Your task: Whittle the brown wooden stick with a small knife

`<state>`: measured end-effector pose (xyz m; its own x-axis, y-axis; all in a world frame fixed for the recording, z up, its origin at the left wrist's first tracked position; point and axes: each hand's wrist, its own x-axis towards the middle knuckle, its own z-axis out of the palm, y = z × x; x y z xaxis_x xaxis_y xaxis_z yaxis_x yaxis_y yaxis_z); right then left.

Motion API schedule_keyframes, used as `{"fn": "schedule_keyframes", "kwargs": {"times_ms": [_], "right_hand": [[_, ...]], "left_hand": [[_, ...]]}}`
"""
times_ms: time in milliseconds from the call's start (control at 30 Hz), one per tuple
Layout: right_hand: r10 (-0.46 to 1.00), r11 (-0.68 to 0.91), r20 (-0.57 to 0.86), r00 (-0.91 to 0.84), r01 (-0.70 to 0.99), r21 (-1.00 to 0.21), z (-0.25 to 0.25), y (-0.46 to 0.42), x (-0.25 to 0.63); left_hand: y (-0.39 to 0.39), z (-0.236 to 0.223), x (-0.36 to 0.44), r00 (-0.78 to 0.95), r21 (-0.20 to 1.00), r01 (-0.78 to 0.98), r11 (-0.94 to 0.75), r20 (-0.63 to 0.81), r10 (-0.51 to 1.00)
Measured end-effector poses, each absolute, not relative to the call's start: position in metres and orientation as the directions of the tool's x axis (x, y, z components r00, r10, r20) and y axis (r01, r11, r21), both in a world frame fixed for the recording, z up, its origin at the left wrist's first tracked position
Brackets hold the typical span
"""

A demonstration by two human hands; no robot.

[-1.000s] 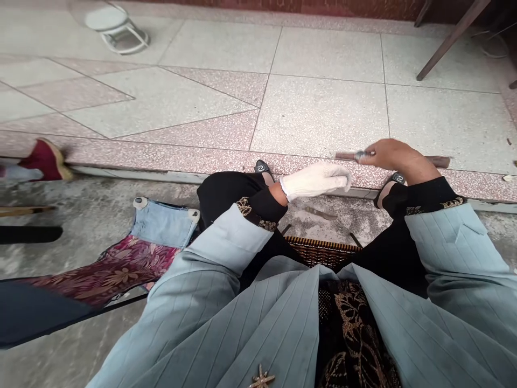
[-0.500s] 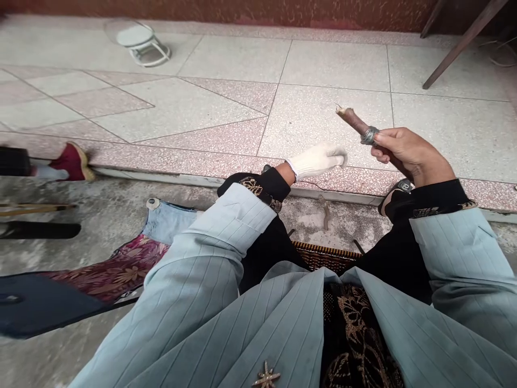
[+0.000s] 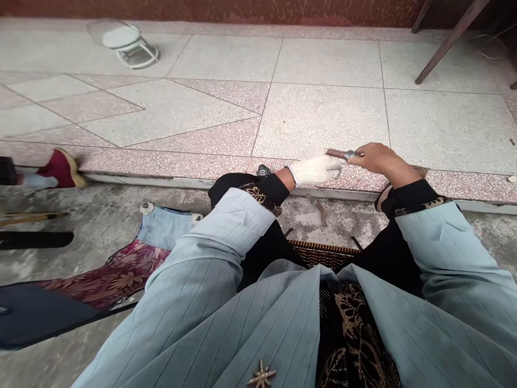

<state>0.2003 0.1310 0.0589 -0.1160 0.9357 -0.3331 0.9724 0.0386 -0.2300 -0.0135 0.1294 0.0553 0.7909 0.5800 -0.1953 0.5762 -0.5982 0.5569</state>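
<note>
My right hand (image 3: 377,156) is closed round a short brown wooden stick (image 3: 335,153). Grey wire (image 3: 350,154) is wound in a thick band about the stick, beside my thumb and fingers. The stick points left, nearly level, above the pink tile edge. My left hand (image 3: 317,171) wears a white knit glove and lies just below the stick's free end, its fingers curled together. Whatever those gloved fingers may hold is hidden.
A curved twig (image 3: 322,214) lies on the concrete between my feet, before a woven seat edge (image 3: 323,253). At left are a patterned cloth chair (image 3: 133,264) and another person's red shoe (image 3: 64,168). A white stool (image 3: 135,46) stands far back; a wooden leg (image 3: 450,43) slants at right.
My right hand has lowered the stick and brought it left, close to the gloved hand. The stick has gone from slanting upward to almost level. My left hand remains curled, nearly in place.
</note>
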Motion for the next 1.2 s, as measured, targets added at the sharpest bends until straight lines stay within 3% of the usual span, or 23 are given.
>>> {"fn": "schedule_keyframes", "kwargs": {"times_ms": [67, 100, 167, 233, 300, 367, 433, 533, 667, 800, 900, 1000, 1100, 1200], "right_hand": [[0.858, 0.130, -0.475, -0.197, 0.977, -0.170, 0.053, 0.129, 0.195], [0.764, 0.187, -0.582, -0.277, 0.959, -0.211, 0.052, 0.127, 0.194], [0.465, 0.239, -0.742, -0.483, 0.875, -0.420, 0.056, 0.121, 0.194], [0.234, 0.156, -0.702, -0.672, 0.739, -0.655, 0.067, 0.115, 0.198], [0.410, 0.086, -0.517, -0.752, 0.596, -0.798, 0.080, 0.109, 0.205], [0.698, 0.029, -0.331, -0.635, 0.487, -0.873, 0.089, 0.106, 0.212], [0.867, -0.009, -0.221, -0.447, 0.428, -0.904, 0.089, 0.107, 0.217], [0.948, -0.043, -0.176, -0.267, 0.437, -0.898, 0.079, 0.114, 0.217], [0.975, -0.082, -0.187, -0.116, 0.598, -0.797, 0.067, 0.125, 0.214], [0.984, -0.106, -0.177, 0.003, 0.812, -0.573, 0.064, 0.129, 0.217], [0.983, -0.049, -0.181, -0.017, 0.936, -0.349, 0.063, 0.130, 0.219], [0.941, 0.028, -0.324, -0.093, 0.979, -0.202, 0.059, 0.132, 0.218], [0.805, 0.097, -0.557, -0.206, 0.971, -0.218, 0.058, 0.130, 0.215], [0.568, 0.153, -0.696, -0.439, 0.887, -0.435, 0.065, 0.123, 0.214]], "left_hand": [[0.129, 0.054, -0.016, 0.802, 0.575, 0.562, -0.595, -0.202, 0.562], [0.129, 0.054, -0.017, 0.810, 0.598, 0.549, -0.584, -0.208, 0.549], [0.130, 0.054, -0.021, 0.830, 0.670, 0.509, -0.541, -0.214, 0.515], [0.131, 0.055, -0.024, 0.843, 0.759, 0.454, -0.466, -0.197, 0.500], [0.130, 0.058, -0.025, 0.830, 0.844, 0.394, -0.365, -0.156, 0.535], [0.129, 0.061, -0.025, 0.777, 0.896, 0.348, -0.274, -0.112, 0.619], [0.127, 0.062, -0.023, 0.735, 0.917, 0.329, -0.226, -0.098, 0.671], [0.125, 0.060, -0.019, 0.759, 0.912, 0.342, -0.225, -0.127, 0.638], [0.122, 0.056, -0.016, 0.788, 0.884, 0.394, -0.251, -0.184, 0.587], [0.117, 0.054, -0.015, 0.802, 0.880, 0.391, -0.269, -0.182, 0.568], [0.113, 0.053, -0.015, 0.801, 0.873, 0.392, -0.291, -0.169, 0.574], [0.114, 0.055, -0.016, 0.790, 0.856, 0.401, -0.326, -0.143, 0.596], [0.118, 0.059, -0.019, 0.770, 0.828, 0.429, -0.361, -0.126, 0.626], [0.126, 0.061, -0.025, 0.744, 0.807, 0.455, -0.377, -0.112, 0.659]]}}
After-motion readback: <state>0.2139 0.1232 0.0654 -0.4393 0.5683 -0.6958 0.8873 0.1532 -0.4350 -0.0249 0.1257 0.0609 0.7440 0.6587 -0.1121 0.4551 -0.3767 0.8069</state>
